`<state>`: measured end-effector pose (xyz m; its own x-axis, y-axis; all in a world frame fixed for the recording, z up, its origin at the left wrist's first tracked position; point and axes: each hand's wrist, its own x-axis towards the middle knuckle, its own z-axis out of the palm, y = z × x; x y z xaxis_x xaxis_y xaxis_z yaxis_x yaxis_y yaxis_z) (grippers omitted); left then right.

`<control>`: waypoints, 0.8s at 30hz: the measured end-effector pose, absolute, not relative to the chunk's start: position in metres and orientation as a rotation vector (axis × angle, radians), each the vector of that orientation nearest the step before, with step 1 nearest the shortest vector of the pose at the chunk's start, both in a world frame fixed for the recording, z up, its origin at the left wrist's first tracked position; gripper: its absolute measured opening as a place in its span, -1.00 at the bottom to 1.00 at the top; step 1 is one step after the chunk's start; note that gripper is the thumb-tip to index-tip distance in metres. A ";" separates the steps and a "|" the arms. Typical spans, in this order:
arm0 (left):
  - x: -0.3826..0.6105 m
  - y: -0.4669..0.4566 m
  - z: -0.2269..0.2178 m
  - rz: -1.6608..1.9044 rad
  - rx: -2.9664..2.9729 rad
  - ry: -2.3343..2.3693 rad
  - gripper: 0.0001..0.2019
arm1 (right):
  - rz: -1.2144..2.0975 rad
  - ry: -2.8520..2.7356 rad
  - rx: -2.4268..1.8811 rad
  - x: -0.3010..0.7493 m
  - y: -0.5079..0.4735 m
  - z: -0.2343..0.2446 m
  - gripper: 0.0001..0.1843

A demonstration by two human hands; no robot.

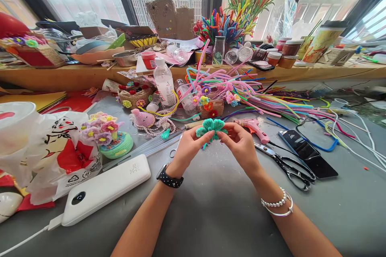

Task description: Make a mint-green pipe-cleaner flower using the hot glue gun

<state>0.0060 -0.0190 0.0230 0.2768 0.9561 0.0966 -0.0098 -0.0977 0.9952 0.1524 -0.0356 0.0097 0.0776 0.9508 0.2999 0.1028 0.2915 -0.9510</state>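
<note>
1. My left hand (188, 146) and right hand (239, 144) meet above the middle of the grey table (217, 209), both grips pinching the green pipe-cleaner flower (211, 127) from opposite sides, fingertips pressed onto its lower loops.
2. The flower sits between my hands, lifted off the table, its petals fanned upward.
3. Toward the table's near edge the surface between my forearms is bare grey, the widest open stretch around me.
4. On my left, a white power bank (105, 188) lies slanted near the near-left corner, with a plastic bag (60, 148) just beyond it.
5. On my right, scissors (286, 164) lie just beside my wrist, a black phone (307, 152) beyond them, and a pink glue gun (255, 127) close behind my fingers.
6. The far edge is crowded: a heap of loose pipe cleaners (271, 102), a clear bottle (164, 82) and small flower baskets (134, 94).
</note>
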 end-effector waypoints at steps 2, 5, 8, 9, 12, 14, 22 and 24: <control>0.006 -0.019 0.024 1.048 1.388 0.950 -0.72 | 0.871 -1.332 -1.092 0.153 -0.036 0.010 -0.73; 0.006 -0.019 0.024 1.061 1.347 0.958 -0.71 | 0.874 -1.336 -1.091 0.152 -0.037 0.009 -0.73; 0.006 -0.018 0.022 1.127 1.306 0.953 -0.74 | 0.854 -1.352 -1.093 0.150 -0.038 0.009 -0.73; 0.007 -0.018 0.021 1.151 1.289 0.947 -0.74 | 0.831 -1.359 -1.100 0.150 -0.038 0.009 -0.73; 0.008 -0.017 0.019 1.211 1.238 0.935 -0.74 | 0.739 -1.386 -1.125 0.147 -0.040 0.009 -0.70; 0.008 -0.017 0.018 1.235 1.225 0.947 -0.74 | 0.700 -1.403 -1.135 0.146 -0.042 0.010 -0.70; 0.009 -0.016 0.017 1.288 1.262 0.978 -0.76 | 0.698 -1.412 -1.114 0.145 -0.043 0.010 -0.66; 0.009 -0.016 0.016 1.301 1.270 0.977 -0.76 | 0.710 -1.406 -1.104 0.144 -0.043 0.009 -0.64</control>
